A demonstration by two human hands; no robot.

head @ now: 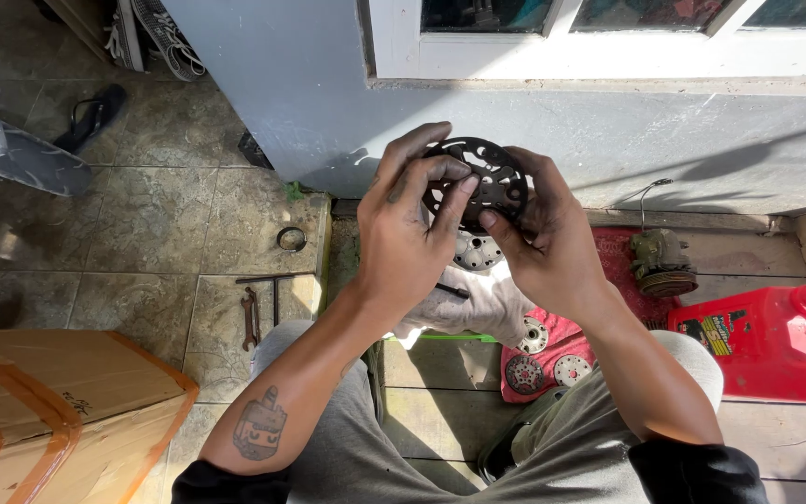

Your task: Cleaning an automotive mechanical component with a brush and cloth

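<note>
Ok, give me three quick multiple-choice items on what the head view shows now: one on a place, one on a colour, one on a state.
1. Where does the plastic jug stand?
A. On the far right, beside the red cloth
B. On the cardboard box
C. On the window ledge

2. What colour is the jug?
A. Blue
B. Red
C. White

3. How is the dark round slotted disc held?
A. Lying flat on the floor
B. In the left hand alone
C. Up between both hands

Answers:
1 A: it sits at the right edge of the view, next to the red cloth.
2 B: body and cap are both red.
3 C: the left hand and right hand each grip the disc with their fingers, raised above the lap.
</note>
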